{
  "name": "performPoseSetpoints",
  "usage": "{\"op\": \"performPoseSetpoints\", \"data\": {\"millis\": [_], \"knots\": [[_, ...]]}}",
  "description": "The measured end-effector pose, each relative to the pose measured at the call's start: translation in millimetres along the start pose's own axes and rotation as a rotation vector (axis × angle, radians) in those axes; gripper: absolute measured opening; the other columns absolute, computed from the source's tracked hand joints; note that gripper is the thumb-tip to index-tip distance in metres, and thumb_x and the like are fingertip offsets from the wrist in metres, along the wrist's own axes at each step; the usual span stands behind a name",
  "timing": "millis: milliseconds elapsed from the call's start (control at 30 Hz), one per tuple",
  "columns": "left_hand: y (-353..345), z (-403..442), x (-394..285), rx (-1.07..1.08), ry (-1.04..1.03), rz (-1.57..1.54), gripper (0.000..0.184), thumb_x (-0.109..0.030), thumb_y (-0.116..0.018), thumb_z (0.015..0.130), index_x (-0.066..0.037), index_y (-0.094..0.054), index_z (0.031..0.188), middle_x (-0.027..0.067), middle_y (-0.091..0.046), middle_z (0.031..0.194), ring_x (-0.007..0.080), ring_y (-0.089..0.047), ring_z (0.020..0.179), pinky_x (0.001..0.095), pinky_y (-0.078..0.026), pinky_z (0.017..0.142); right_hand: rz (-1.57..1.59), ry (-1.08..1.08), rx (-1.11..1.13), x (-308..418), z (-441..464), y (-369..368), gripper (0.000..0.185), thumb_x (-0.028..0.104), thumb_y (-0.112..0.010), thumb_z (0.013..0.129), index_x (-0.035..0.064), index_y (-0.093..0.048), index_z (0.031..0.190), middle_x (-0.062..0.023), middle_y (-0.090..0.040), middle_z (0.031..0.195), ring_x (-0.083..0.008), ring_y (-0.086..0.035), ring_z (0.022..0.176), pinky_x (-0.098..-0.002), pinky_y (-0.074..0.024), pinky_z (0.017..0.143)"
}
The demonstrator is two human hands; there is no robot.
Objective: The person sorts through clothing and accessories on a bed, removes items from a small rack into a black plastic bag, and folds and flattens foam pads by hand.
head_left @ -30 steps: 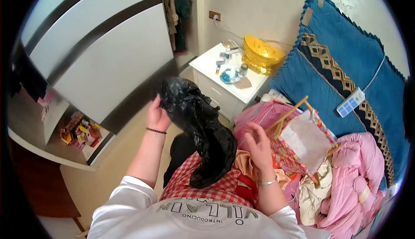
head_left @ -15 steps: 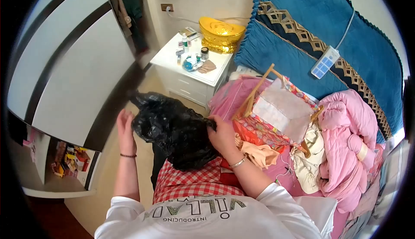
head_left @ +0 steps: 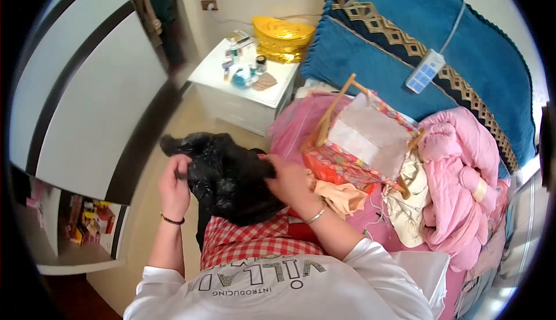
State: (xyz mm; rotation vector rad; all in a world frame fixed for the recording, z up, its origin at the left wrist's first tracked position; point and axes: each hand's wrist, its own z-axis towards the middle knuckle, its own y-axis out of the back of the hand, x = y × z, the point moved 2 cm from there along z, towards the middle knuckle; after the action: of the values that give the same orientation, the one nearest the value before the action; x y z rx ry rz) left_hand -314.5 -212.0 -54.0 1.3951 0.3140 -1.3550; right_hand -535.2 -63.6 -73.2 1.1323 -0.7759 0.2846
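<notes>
Handling a crumpled black plastic bag (head_left: 223, 175) looks to be the step in hand. The bag hangs just left of the frame's centre, above the red-and-white checked cloth (head_left: 243, 242) at the person's waist. The hands are apart, one on either side of it. The right hand (head_left: 291, 186) appears clamped on the bag's right side, its fingers curled into the film. The left hand (head_left: 175, 187) is at the left edge, where a dark fold seems to lie against the fingers; I cannot tell whether they close on it.

As I judge it, the next move calls for a sure pinch on a single layer at the rim, with the left hand steadying the opposite side, because thin film like this tends to cling and slip.

The bag's mouth is lost among the folds, and whether anything is inside cannot be made out. The right fingertips are partly hidden by the black film. On the tabletop (head_left: 205, 74) at upper centre, the small bottles (head_left: 234, 48) are too small to read. The boxes (head_left: 95, 221) at lower left are blurred and partly hidden by the wardrobe, and the lens's dark rim cuts off the frame's corners.
</notes>
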Motion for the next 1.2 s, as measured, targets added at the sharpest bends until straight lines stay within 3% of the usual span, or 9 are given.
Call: {"op": "performPoseSetpoints", "data": {"millis": [67,133,267,433,600,733,900,967,1200], "knots": [[18,5,11,-0.065,0.1,-0.057,0.025,0.001,-0.043,0.086,-0.002,-0.055,0.107,0.0084,-0.061,0.101,0.018,-0.057,0.096,0.0296,-0.045,0.084,-0.142,-0.077,-0.004,-25,-1,-2,0.039,0.01,-0.067,0.067,0.013,-0.06,0.105,-0.0154,-0.064,0.085,-0.034,-0.061,0.081,-0.0416,-0.0488,0.071],[30,15,21,-0.007,0.594,-1.193,0.021,-0.005,-0.044,0.088,-0.002,-0.057,0.104,0.0092,-0.061,0.102,0.0208,-0.057,0.097,0.0331,-0.045,0.086,-0.241,-0.108,0.002,-43,1,3,0.032,0.006,-0.064,0.067,0.0114,-0.061,0.099,-0.0162,-0.063,0.084,-0.0347,-0.061,0.083,-0.0429,-0.0481,0.071],[57,20,36,-0.021,0.574,-1.403,0.019,-0.012,-0.045,0.088,0.001,-0.057,0.096,0.0129,-0.061,0.1,0.0251,-0.058,0.094,0.0398,-0.046,0.088,-0.29,-0.198,-0.003,-74,1,1,0.032,0.005,-0.062,0.068,0.0095,-0.061,0.099,-0.018,-0.063,0.09,-0.0352,-0.06,0.086,-0.0415,-0.0479,0.073],[68,13,60,-0.178,0.482,-0.869,0.013,-0.01,-0.051,0.083,0.0,-0.06,0.086,0.0082,-0.062,0.086,0.0159,-0.058,0.084,0.0303,-0.046,0.077,0.473,-0.544,0.029,-128,11,-24,0.026,0.001,-0.054,0.077,0.002,-0.06,0.102,-0.0148,-0.065,0.095,-0.0276,-0.062,0.084,-0.0353,-0.0493,0.073],[59,-6,43,0.557,0.253,0.099,0.03,-0.016,-0.062,0.079,-0.005,-0.062,0.107,0.0082,-0.064,0.101,0.0188,-0.06,0.088,0.0311,-0.048,0.079,1.384,-0.683,0.022,-97,16,-17,0.026,-0.001,-0.046,0.084,-0.0052,-0.057,0.106,-0.0122,-0.064,0.1,-0.0223,-0.062,0.089,-0.0314,-0.0499,0.081],[53,-5,22,0.174,0.515,-1.434,0.037,-0.017,-0.045,0.087,0.004,-0.052,0.117,0.0153,-0.06,0.112,0.0277,-0.055,0.107,0.0407,-0.044,0.093,0.614,-0.456,0.177,-98,-2,-11,0.03,0.005,-0.061,0.078,-0.0005,-0.06,0.107,-0.0065,-0.063,0.101,-0.0151,-0.057,0.095,-0.0279,-0.0443,0.085],[50,5,25,0.203,0.442,-1.38,0.042,-0.022,-0.042,0.089,0.002,-0.049,0.122,0.0157,-0.054,0.122,0.0284,-0.051,0.113,0.042,-0.039,0.098,0.618,-0.203,0.275,-73,-44,31,0.049,0.024,-0.063,0.084,0.0025,-0.046,0.125,-0.0127,-0.059,0.112,-0.0198,-0.055,0.104,-0.0299,-0.0423,0.09],[51,8,12,0.194,0.441,-1.387,0.042,-0.025,-0.043,0.09,0.0,-0.048,0.124,0.0142,-0.054,0.123,0.0277,-0.051,0.113,0.0414,-0.04,0.098,1.623,-0.588,0.038,-82,-62,54,0.067,0.034,-0.064,0.083,-0.0032,-0.035,0.13,-0.0179,-0.052,0.12,-0.0284,-0.054,0.107,-0.0362,-0.0435,0.092],[32,22,-6,0.13,0.52,-1.287,0.035,-0.022,-0.045,0.093,0.0,-0.052,0.12,0.0128,-0.057,0.119,0.0247,-0.054,0.109,0.0384,-0.042,0.095,1.952,-0.812,-0.481,-112,-53,92,0.052,0.026,-0.06,0.085,-0.0077,-0.037,0.118,-0.0222,-0.054,0.109,-0.0337,-0.054,0.105,-0.0425,-0.0455,0.091]]}}
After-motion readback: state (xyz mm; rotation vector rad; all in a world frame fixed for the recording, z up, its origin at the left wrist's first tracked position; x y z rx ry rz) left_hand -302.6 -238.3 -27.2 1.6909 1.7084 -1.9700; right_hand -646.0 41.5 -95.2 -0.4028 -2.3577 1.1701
